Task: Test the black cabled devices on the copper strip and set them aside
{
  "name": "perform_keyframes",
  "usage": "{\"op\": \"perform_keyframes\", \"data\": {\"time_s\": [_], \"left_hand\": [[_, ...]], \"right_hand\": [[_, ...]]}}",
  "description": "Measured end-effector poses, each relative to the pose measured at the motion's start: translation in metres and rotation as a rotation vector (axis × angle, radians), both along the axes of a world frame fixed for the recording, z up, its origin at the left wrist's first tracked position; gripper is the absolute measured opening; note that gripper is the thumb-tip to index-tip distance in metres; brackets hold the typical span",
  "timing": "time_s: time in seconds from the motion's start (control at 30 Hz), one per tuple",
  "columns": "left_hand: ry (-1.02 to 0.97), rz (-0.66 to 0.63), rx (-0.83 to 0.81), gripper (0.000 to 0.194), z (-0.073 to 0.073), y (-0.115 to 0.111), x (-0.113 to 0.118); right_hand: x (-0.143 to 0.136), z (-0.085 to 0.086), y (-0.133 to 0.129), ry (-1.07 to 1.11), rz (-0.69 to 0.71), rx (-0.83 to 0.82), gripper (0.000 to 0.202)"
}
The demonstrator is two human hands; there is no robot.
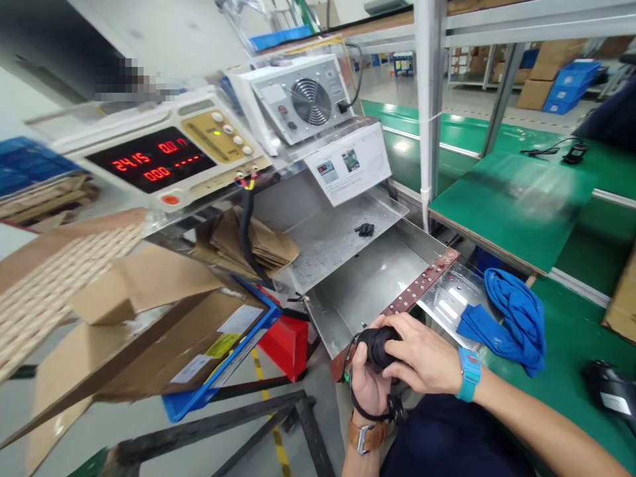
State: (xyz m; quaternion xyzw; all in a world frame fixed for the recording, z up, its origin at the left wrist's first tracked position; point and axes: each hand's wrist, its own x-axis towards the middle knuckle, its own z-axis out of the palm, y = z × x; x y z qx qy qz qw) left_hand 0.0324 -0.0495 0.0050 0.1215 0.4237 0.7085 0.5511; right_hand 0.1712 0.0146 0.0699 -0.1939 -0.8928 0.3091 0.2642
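Note:
A black rounded device (377,346) with a black cable (354,391) is held between both hands, close to my body. My left hand (368,381) cups it from below and the left side. The cable loops past that wrist, which wears a brown strap. From the right, my right hand (420,351) closes its fingers around the device; a teal band circles this wrist. The fingers hide much of the device, so its exact kind cannot be told. Just beyond the hands is a metal tray (368,275) with a brown perforated strip (422,286) across it.
A power supply (149,159) with red digits stands at the left, beside a grey fan unit (311,99). Below are an open cardboard box (163,338) and a red bin (284,348). A blue cloth (517,318) lies on the green table at right.

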Motion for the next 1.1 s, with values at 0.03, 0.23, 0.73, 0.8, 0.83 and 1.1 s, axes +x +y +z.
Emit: {"op": "perform_keyframes", "data": {"time_s": [0.03,0.23,0.73,0.8,0.83,1.1], "left_hand": [[-0.008,0.002,-0.009,0.040,-0.002,0.000,0.000],[-0.044,0.010,-0.044,0.031,-0.008,0.007,0.003],[-0.328,0.100,-0.057,0.032,-0.016,0.014,0.020],[-0.330,0.101,-0.044,0.032,-0.014,0.013,0.021],[-0.322,0.097,-0.037,0.033,-0.012,0.013,0.021],[-0.152,0.133,-0.054,0.035,0.005,0.006,0.021]], "right_hand": [[0.000,-0.003,0.001,0.011,0.003,-0.006,0.016],[0.002,-0.016,0.004,0.014,-0.022,-0.036,0.025],[0.001,-0.019,-0.001,-0.012,-0.116,0.018,0.019],[0.001,-0.017,-0.004,0.008,-0.123,0.034,0.015],[0.001,-0.015,-0.005,0.024,-0.123,0.042,0.012],[0.007,0.000,-0.013,0.094,-0.145,0.186,0.019]]}}
